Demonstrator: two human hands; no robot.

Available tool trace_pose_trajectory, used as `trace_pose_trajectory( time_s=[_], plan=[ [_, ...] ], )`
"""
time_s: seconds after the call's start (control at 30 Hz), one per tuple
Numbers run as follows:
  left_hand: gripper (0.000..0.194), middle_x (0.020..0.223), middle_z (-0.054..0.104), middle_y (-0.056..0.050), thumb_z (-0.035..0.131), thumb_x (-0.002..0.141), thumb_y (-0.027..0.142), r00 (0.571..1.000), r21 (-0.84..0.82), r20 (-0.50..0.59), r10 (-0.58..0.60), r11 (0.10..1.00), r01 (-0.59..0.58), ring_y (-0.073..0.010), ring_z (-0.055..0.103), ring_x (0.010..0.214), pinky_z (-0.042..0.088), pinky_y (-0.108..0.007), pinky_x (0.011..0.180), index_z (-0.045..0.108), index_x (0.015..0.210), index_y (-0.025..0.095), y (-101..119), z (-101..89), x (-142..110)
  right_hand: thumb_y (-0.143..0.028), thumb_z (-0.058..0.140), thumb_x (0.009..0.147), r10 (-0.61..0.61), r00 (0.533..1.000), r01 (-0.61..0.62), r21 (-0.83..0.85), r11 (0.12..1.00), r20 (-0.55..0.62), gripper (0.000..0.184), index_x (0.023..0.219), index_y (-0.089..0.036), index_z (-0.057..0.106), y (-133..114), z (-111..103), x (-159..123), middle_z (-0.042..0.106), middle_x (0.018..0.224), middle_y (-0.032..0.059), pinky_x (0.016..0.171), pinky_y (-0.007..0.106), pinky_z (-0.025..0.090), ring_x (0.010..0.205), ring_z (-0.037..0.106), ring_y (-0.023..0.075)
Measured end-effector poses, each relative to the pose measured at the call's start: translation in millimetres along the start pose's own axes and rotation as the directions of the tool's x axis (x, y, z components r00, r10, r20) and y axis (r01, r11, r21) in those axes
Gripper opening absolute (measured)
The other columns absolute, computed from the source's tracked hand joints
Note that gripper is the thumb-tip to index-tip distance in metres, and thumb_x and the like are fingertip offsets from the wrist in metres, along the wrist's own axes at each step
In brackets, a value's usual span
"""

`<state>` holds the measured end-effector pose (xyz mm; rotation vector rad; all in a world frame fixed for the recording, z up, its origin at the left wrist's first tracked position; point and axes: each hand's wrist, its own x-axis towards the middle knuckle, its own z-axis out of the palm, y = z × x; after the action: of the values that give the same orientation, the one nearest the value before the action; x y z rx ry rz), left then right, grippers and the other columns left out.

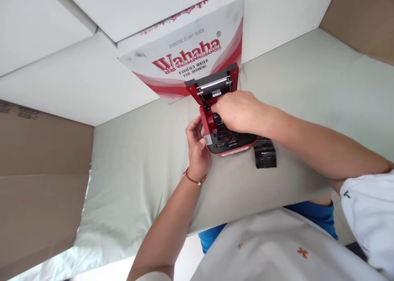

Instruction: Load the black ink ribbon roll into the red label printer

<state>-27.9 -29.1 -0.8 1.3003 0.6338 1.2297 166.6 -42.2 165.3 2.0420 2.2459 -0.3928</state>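
Note:
A red and black device with a raised lid and a roller, looking like a small label printer [215, 150], sits on the cloth-covered table. My left hand [198, 147] grips its left side, thumb near a grey patch at the front corner and fingers behind the red wall. Reaching in from the right, my right hand [238, 110] is closed inside the open body below the lid [215, 78]. Its fingertips are mostly hidden, so what they pinch cannot be made out. Shiny black film [227, 138] lies crumpled in the body. A separate black strip [265, 154] rests on the cloth to the right.
A white and red Wahaha water carton [197, 39] stands right behind the device, against white boxes [37, 18]. Brown cardboard boxes flank the table at left [43, 182] and right [366, 22]. Greenish cloth [129, 162] covers the tabletop, whose front edge borders my body.

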Motion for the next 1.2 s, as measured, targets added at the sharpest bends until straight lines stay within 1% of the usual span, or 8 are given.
trace_pose_trajectory(
  time_s=[0.13, 0.27, 0.43, 0.5, 0.63, 0.77, 0.9, 1.2],
  plan=[
    [0.066, 0.176, 0.053, -0.006, 0.075, 0.102, 0.072, 0.950, 0.281, 0.069, 0.304, 0.908, -0.311, -0.0404, 0.039, 0.176, 0.031, -0.062, 0.147, 0.066, 0.160, 0.042, 11, 4.5, -16, -0.012, 0.054, 0.105, 0.042, 0.998, -0.041, 0.019, 0.999, -0.049, 0.046, 0.138, -0.020, 0.085, 0, 9, 8, 0.086, 0.131, 0.0173, 0.078, 0.035, 0.043, 0.110, 0.078, 0.0307],
    [0.050, 0.155, 0.073, -0.009, 0.065, 0.113, 0.048, 0.808, 0.542, 0.362, 0.464, 0.601, -0.588, -0.0366, 0.060, 0.155, 0.042, -0.059, 0.138, 0.069, 0.161, 0.036, 26, 10.4, -26, -0.014, 0.056, 0.107, 0.031, 0.997, -0.026, 0.067, 0.997, -0.064, 0.041, 0.135, -0.018, 0.085, 6, 10, 11, 0.086, 0.132, 0.0180, 0.082, 0.036, 0.046, 0.117, 0.078, 0.0330],
    [0.044, 0.127, 0.082, -0.011, 0.067, 0.109, 0.025, 0.675, 0.683, 0.461, 0.576, 0.255, -0.684, -0.0303, 0.068, 0.129, 0.055, -0.048, 0.117, 0.074, 0.153, 0.027, 36, 19.9, -28, -0.022, 0.063, 0.110, -0.253, 0.964, 0.267, 0.281, 0.922, -0.088, 0.029, 0.122, -0.020, 0.089, 24, -16, -14, 0.088, 0.121, 0.0070, 0.092, 0.033, 0.051, 0.106, 0.076, 0.0217],
    [0.051, 0.115, 0.080, -0.010, 0.070, 0.104, 0.016, 0.630, 0.692, 0.478, 0.612, 0.180, -0.699, -0.0289, 0.067, 0.116, 0.055, -0.044, 0.106, 0.076, 0.153, 0.028, 38, 22.2, -29, -0.025, 0.059, 0.114, -0.224, 0.949, 0.291, 0.337, 0.896, -0.224, 0.031, 0.116, -0.020, 0.089, 30, -30, -28, 0.087, 0.110, 0.0035, 0.091, 0.032, 0.052, 0.098, 0.074, 0.0187],
    [0.068, 0.104, 0.072, -0.007, 0.071, 0.097, 0.006, 0.584, 0.684, 0.509, 0.633, 0.115, -0.720, -0.0257, 0.060, 0.096, 0.048, -0.041, 0.090, 0.074, 0.160, 0.032, 38, 24.1, -32, -0.032, 0.050, 0.117, -0.013, 0.845, 0.180, 0.262, 0.948, -0.534, 0.043, 0.142, -0.018, 0.082, 39, -42, -32, 0.081, 0.143, 0.0102, 0.111, 0.037, 0.053, 0.126, 0.075, 0.0270],
    [0.070, 0.108, 0.068, -0.008, 0.072, 0.096, 0.007, 0.598, 0.693, 0.543, 0.590, 0.089, -0.716, -0.0252, 0.059, 0.097, 0.045, -0.042, 0.092, 0.075, 0.160, 0.036, 38, 24.3, -34, -0.040, 0.051, 0.118, -0.103, 0.865, 0.194, 0.138, 0.971, -0.491, 0.056, 0.170, -0.025, 0.065, 43, -30, -15, 0.057, 0.181, 0.0086, 0.132, 0.042, 0.043, 0.165, 0.051, 0.0343],
    [0.075, 0.110, 0.065, -0.008, 0.074, 0.095, 0.006, 0.613, 0.705, 0.541, 0.576, 0.086, -0.704, -0.0256, 0.057, 0.098, 0.043, -0.042, 0.095, 0.074, 0.162, 0.038, 38, 25.7, -37, -0.036, 0.049, 0.116, -0.130, 0.942, 0.179, 0.135, 0.975, -0.311, 0.051, 0.162, -0.028, 0.071, 40, -23, -13, 0.074, 0.161, 0.0084, 0.115, 0.038, 0.052, 0.157, 0.054, 0.0317],
    [0.073, 0.108, 0.064, -0.009, 0.072, 0.096, 0.006, 0.591, 0.673, 0.567, 0.573, 0.091, -0.734, -0.0268, 0.060, 0.106, 0.051, -0.042, 0.098, 0.070, 0.165, 0.027, 40, 31.5, -39, -0.013, 0.038, 0.109, -0.197, 0.962, 0.195, -0.032, 0.980, -0.187, 0.044, 0.111, -0.023, 0.081, 29, -33, -45, 0.078, 0.123, 0.0109, 0.086, 0.036, 0.046, 0.109, 0.065, 0.0243]
  ],
)
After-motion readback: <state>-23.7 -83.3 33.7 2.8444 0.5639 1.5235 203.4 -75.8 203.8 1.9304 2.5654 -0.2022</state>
